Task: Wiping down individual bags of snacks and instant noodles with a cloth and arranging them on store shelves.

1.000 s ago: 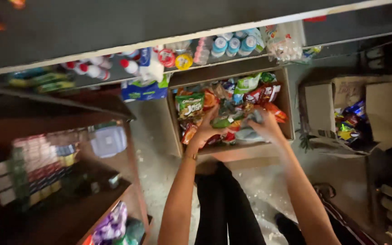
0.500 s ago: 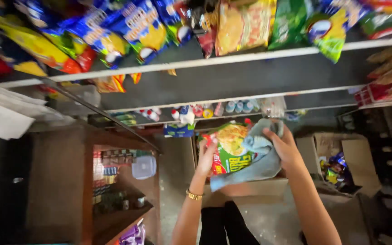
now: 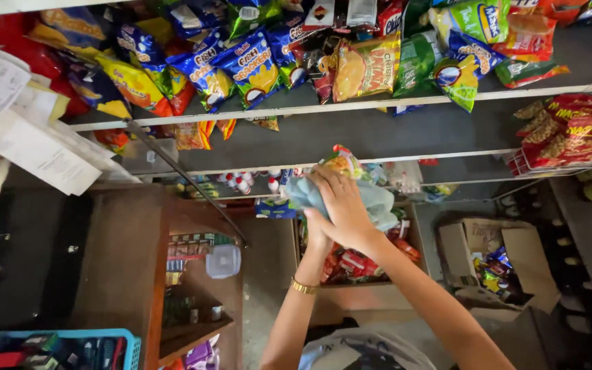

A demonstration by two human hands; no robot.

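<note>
While your right hand [image 3: 342, 209] presses the blue cloth [image 3: 378, 202] on the snack bag [image 3: 340, 162], keep your left hand [image 3: 318, 233], its grip hidden, steady underneath.

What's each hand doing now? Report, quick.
Left hand: mostly hidden behind the right; appears to grip the snack bag from below.
Right hand: closed over a light blue cloth on the bag.

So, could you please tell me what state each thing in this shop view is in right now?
Right hand: pressing a light blue cloth on a snack packet.
Left hand: mostly hidden beneath the right; grip unclear.
Cardboard box of snacks: open, full.
Small cardboard box: flaps open.
Shelf snack bags: sealed, overlapping.
</note>
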